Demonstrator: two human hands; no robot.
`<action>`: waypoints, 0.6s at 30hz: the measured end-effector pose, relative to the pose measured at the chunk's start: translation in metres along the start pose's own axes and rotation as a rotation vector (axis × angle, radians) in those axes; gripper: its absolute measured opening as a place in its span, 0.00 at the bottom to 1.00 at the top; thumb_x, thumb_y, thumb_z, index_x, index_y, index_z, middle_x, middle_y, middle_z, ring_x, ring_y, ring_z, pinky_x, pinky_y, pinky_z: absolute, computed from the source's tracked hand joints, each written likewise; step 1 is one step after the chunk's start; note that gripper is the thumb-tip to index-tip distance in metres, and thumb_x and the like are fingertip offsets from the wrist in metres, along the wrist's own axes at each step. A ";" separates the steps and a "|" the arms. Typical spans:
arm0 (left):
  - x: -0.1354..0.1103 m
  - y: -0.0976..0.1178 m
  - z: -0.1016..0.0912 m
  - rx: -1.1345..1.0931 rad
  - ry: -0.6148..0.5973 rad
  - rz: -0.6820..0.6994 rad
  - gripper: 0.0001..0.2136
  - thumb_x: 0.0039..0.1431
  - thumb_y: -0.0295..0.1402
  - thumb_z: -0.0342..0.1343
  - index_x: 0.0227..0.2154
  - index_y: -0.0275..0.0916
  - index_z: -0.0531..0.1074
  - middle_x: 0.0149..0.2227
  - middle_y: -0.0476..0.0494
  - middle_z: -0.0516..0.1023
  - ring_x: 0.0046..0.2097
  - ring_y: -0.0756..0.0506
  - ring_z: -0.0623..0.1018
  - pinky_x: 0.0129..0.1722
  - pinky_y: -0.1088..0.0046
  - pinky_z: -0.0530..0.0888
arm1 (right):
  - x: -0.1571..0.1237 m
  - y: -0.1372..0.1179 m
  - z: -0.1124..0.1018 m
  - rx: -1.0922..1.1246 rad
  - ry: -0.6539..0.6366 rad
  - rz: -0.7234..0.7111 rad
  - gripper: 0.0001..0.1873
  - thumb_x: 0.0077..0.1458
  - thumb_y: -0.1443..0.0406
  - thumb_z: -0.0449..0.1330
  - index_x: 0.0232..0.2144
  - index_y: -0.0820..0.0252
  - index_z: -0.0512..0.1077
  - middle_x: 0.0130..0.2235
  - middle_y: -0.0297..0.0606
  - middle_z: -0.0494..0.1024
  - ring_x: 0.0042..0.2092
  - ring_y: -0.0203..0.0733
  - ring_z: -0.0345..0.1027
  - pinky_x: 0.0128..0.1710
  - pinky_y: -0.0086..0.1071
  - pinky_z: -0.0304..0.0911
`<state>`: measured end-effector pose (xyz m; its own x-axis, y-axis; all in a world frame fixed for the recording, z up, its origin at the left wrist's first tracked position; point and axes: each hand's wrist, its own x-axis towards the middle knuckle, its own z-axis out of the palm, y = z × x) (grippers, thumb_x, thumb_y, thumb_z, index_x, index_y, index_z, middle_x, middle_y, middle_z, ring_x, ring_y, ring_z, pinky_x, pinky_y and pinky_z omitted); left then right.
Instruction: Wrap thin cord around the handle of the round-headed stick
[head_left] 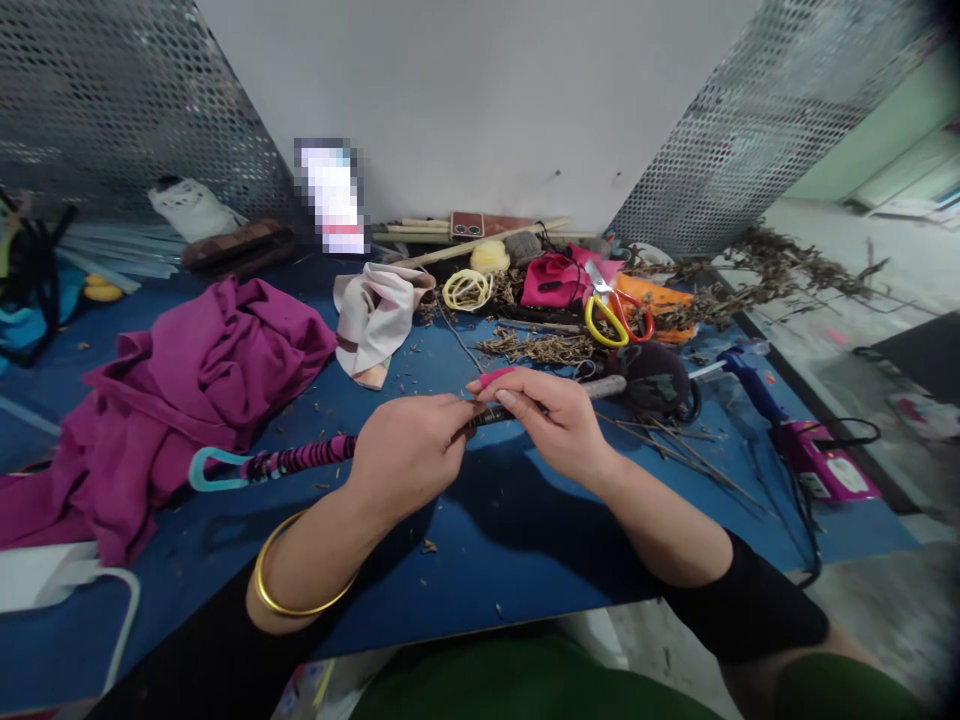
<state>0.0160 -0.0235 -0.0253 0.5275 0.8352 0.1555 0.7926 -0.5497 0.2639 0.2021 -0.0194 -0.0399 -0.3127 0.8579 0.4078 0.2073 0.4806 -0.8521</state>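
A long thin stick, wrapped in black and magenta bands (300, 458), lies across my view above the table. Its left end carries a light blue loop (217, 470), and its grey right end (604, 387) points toward a dark round bundle (649, 380). My left hand (409, 450) is closed around the middle of the stick. Against the stick, my right hand (551, 420) pinches a small bright pink strip (495, 378) between thumb and fingers. The fingers partly hide both strip and stick there.
Purple cloth (225, 350) lies heaped on the blue table (420, 600) at left, beside a pale cloth (379, 320). Scissors (611, 310), yellow cord (466, 290) and dried plant bits (536, 347) lie behind my hands. A glue gun (750, 380) with a cable is at right.
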 end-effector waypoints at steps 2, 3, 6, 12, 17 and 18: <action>0.000 0.000 0.000 0.023 0.017 0.027 0.11 0.59 0.30 0.51 0.40 0.43 0.78 0.32 0.48 0.82 0.34 0.43 0.79 0.28 0.70 0.65 | 0.000 0.001 0.000 -0.010 0.001 0.015 0.10 0.63 0.65 0.53 0.37 0.57 0.75 0.42 0.38 0.80 0.46 0.39 0.74 0.48 0.35 0.69; 0.000 0.000 0.000 0.033 0.024 0.035 0.11 0.59 0.30 0.52 0.39 0.43 0.78 0.32 0.48 0.82 0.34 0.44 0.79 0.27 0.70 0.65 | 0.000 0.002 0.000 -0.021 0.000 0.023 0.10 0.63 0.65 0.53 0.38 0.57 0.75 0.42 0.38 0.80 0.46 0.39 0.74 0.48 0.35 0.69; 0.000 0.001 0.002 0.063 0.057 0.064 0.09 0.59 0.30 0.51 0.37 0.42 0.77 0.31 0.49 0.82 0.34 0.44 0.79 0.27 0.70 0.65 | 0.000 0.003 0.000 -0.065 -0.002 0.049 0.10 0.63 0.65 0.52 0.38 0.57 0.74 0.42 0.37 0.80 0.46 0.39 0.74 0.47 0.35 0.69; -0.002 0.001 0.005 0.149 0.105 0.112 0.14 0.61 0.30 0.49 0.47 0.44 0.74 0.33 0.46 0.82 0.33 0.45 0.79 0.29 0.71 0.68 | 0.001 0.004 -0.002 -0.123 -0.024 0.078 0.10 0.64 0.65 0.51 0.39 0.57 0.73 0.42 0.37 0.80 0.45 0.38 0.74 0.46 0.33 0.68; -0.002 -0.001 0.006 0.160 0.108 0.212 0.17 0.59 0.26 0.48 0.48 0.45 0.74 0.35 0.48 0.82 0.34 0.46 0.79 0.29 0.72 0.68 | 0.000 0.004 -0.002 -0.165 -0.028 0.114 0.11 0.64 0.65 0.50 0.39 0.57 0.72 0.42 0.37 0.80 0.44 0.38 0.74 0.45 0.33 0.67; -0.002 -0.001 0.006 0.153 0.103 0.209 0.16 0.59 0.26 0.48 0.47 0.45 0.74 0.35 0.48 0.82 0.34 0.47 0.79 0.28 0.73 0.68 | 0.000 0.003 -0.002 -0.156 -0.026 0.119 0.11 0.64 0.65 0.50 0.38 0.57 0.72 0.42 0.38 0.80 0.45 0.39 0.74 0.45 0.33 0.67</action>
<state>0.0160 -0.0244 -0.0316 0.6570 0.6961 0.2897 0.7107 -0.7000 0.0702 0.2043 -0.0172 -0.0419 -0.3010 0.9064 0.2964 0.3849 0.3999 -0.8318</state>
